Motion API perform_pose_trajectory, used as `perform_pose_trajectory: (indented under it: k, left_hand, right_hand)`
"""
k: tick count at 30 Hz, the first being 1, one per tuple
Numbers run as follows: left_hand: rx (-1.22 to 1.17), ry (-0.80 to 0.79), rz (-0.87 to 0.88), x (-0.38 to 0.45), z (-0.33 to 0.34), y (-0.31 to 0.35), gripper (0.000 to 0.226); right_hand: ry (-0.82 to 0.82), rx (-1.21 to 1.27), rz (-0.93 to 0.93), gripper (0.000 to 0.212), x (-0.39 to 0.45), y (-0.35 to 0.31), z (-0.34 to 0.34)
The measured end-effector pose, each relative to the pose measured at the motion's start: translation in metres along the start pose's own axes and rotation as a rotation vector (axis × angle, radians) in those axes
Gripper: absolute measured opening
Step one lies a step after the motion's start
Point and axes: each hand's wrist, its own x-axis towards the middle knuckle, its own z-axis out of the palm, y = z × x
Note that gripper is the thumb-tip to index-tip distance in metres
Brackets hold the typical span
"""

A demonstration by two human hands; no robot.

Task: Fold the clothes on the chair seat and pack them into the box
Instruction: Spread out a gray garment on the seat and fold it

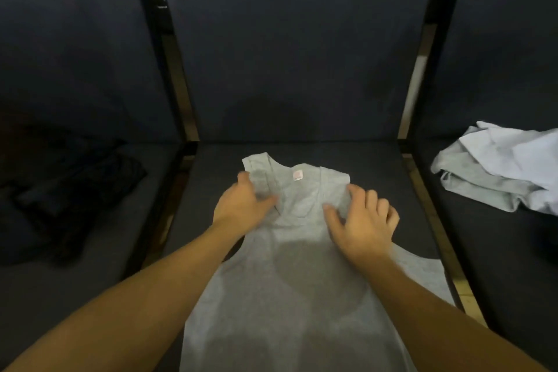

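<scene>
2 hands, left hand (241, 205) and right hand (360, 217), pinch the straps of the grey tank top (290, 281) at frame centre, spread on the chair seat (377, 190)

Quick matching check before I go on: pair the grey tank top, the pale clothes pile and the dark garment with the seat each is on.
Things:
1. grey tank top
2. pale clothes pile
3. dark garment

Places:
A. left seat
B. right seat
C. middle seat, under both hands

Pairs: 1-C, 2-B, 3-A
</scene>
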Motion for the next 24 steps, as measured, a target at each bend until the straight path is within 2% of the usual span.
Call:
perform_pose_trajectory:
  k: [2,5,7,10,11,16,19,21,24]
  left_hand:
    - [-0.072,0.016,-0.080,0.027,-0.002,0.013,0.070]
    - [-0.105,0.073,-0.095,0.063,-0.002,0.022,0.056]
    - [-0.175,0.085,-0.088,0.085,0.000,0.022,0.052]
    - [-0.281,0.140,-0.070,0.110,-0.002,0.020,0.054]
    - [-0.329,0.162,-0.070,0.116,-0.004,0.021,0.053]
    - [-0.692,0.189,-0.039,0.122,-0.040,0.046,0.066]
    - [-0.821,0.156,0.002,0.101,-0.073,0.068,0.059]
    - [-0.913,0.104,0.040,0.077,-0.093,0.079,0.056]
    - [-0.932,0.004,0.165,0.018,-0.115,0.077,0.072]
  right_hand:
    - [0.020,-0.018,0.026,0.067,0.021,-0.010,0.008]
    - [0.074,0.011,0.016,0.060,0.049,-0.019,0.016]
    - [0.129,0.091,0.006,0.048,0.067,-0.021,0.021]
    - [0.180,0.234,-0.030,0.019,0.095,-0.027,0.023]
    - [0.184,0.287,-0.026,0.016,0.104,-0.030,0.024]
    - [0.166,0.733,0.052,0.020,0.139,-0.054,-0.009]
    - [0.199,0.841,0.042,0.024,0.143,-0.069,-0.044]
    - [0.214,0.938,0.031,0.034,0.133,-0.073,-0.072]
    - [0.190,1.073,0.003,0.048,0.089,-0.067,-0.110]
